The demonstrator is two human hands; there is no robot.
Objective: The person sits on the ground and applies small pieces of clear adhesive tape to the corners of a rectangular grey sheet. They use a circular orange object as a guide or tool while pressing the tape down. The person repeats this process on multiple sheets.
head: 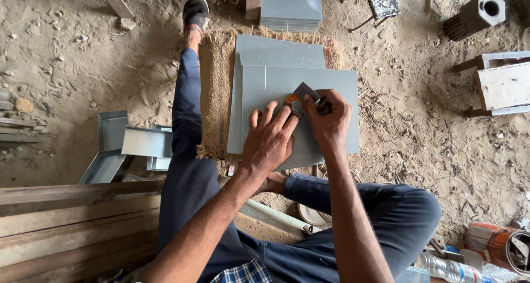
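Observation:
A grey metal sheet lies on top of other grey sheets on a burlap mat on the dirt floor. My left hand rests flat on the top sheet, fingers spread, its fingertips touching a small round orange tool. My right hand is closed around a small dark metal piece held against that round tool at the sheet's middle. My legs in dark trousers frame the mat, the left one stretched out past it.
A stack of grey sheets sits beyond the mat. Bent sheet-metal channels lie at the left, wooden planks at the lower left. A dark ribbed block, a framed board, a plastic bottle and an orange can are at the right.

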